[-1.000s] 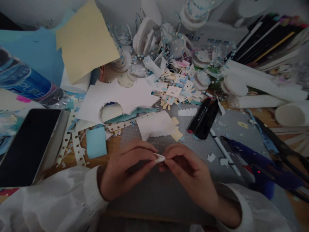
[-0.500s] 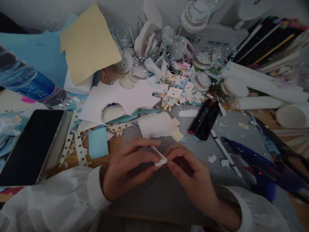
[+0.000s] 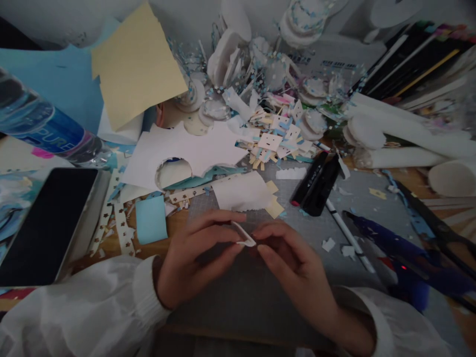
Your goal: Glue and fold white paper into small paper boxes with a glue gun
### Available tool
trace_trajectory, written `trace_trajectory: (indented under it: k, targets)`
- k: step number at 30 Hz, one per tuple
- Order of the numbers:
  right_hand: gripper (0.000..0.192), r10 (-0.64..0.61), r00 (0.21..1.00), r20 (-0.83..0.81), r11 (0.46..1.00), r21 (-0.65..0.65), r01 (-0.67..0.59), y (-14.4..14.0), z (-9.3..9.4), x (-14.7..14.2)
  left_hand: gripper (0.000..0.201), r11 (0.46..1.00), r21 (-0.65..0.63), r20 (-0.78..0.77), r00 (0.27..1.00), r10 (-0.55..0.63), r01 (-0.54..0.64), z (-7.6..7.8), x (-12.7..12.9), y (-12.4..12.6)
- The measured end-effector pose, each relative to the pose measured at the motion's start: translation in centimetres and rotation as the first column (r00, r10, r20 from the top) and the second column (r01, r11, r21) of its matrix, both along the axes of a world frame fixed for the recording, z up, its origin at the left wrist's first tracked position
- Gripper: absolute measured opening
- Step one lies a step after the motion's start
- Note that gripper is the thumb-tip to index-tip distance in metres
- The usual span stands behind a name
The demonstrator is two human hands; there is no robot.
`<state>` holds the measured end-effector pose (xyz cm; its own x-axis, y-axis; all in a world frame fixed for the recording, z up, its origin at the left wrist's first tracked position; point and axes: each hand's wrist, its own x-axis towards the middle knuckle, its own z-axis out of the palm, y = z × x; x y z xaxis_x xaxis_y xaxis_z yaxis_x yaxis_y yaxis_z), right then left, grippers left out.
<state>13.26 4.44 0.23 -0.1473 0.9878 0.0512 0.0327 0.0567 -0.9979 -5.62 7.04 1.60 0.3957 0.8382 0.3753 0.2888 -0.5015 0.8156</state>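
In the head view, a small white paper piece [image 3: 243, 235] is pinched between the fingertips of the left hand [image 3: 193, 263] and met at its near end by the fingertips of the right hand [image 3: 293, 267]; both hands are narrowed onto it, just above the grey cutting mat [image 3: 260, 297]. The mat's bare middle is left open beneath and toward the near edge, between the two white sleeves. Its far edge is overlapped by a torn white sheet [image 3: 241, 191] and small yellow scraps. To the right, two black markers [image 3: 316, 183] and a white pen [image 3: 349, 235] are laid close by, with a blue glue gun [image 3: 394, 248] beyond them. To the left, a light blue square [image 3: 150, 219] and a dark phone [image 3: 44, 223] are seen, well apart from the hands. Cut paper is heaped along the far side.
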Motion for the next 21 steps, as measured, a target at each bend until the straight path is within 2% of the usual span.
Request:
trace_trajectory:
  k: [4, 9, 21]
  targets:
    - [0.013, -0.046, 0.988, 0.15, 0.993, 0.11, 0.029, 0.1, 0.22, 0.46, 0.014, 1.0, -0.004, 0.001, 1.0, 0.025, -0.025, 0.08, 0.08, 0.04]
    - [0.014, -0.038, 0.961, 0.273, 0.984, 0.18, -0.012, 0.02, 0.2, 0.59, 0.017, 0.999, -0.012, -0.023, 0.999, -0.034, 0.034, -0.08, 0.11, -0.22]
    - [0.01, -0.04, 0.968, 0.248, 0.987, 0.161, -0.001, 0.41, 0.25, 0.3, 0.014, 0.994, -0.091, 0.021, 0.998, -0.054, 0.056, 0.02, 0.35, -0.25]
